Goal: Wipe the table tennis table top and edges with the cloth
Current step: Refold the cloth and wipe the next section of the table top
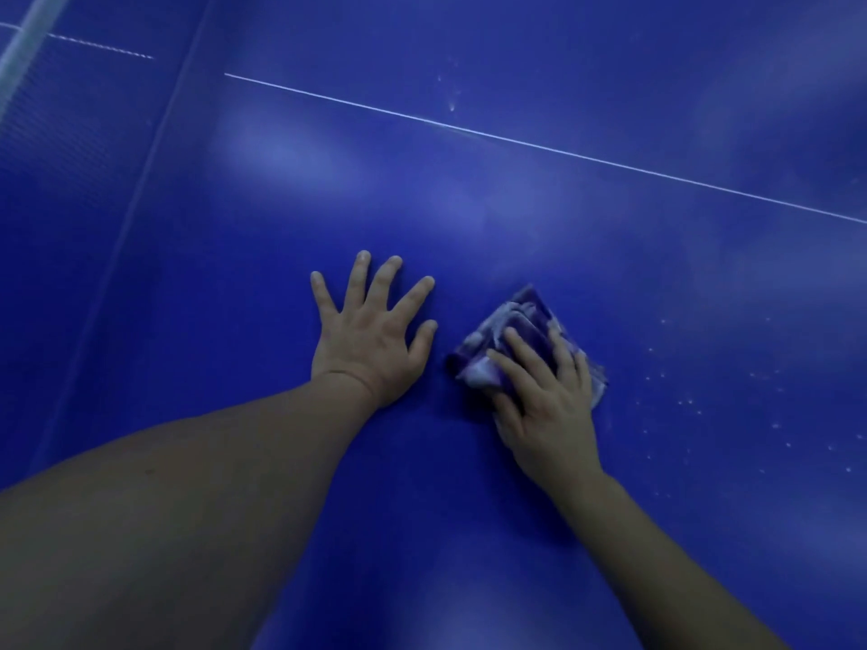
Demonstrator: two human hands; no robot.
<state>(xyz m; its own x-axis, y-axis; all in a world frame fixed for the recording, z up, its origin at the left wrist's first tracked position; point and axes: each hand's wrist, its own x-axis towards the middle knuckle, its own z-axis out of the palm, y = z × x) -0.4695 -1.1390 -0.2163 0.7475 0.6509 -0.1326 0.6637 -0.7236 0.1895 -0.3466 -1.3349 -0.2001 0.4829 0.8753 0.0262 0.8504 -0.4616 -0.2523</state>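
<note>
The blue table tennis table top point(516, 218) fills the view, crossed by a thin white centre line point(563, 154). My left hand point(373, 330) lies flat on the surface with its fingers spread. Just to its right, my right hand point(539, 396) presses straight fingers down on a folded purple and white cloth point(525, 321), whose far corner sticks out beyond my fingertips.
The net point(84, 147) stands at the left, its white top band point(26, 44) at the upper left corner. Small white specks point(732, 405) dot the surface right of the cloth, and a few more specks point(452, 93) lie beyond the centre line.
</note>
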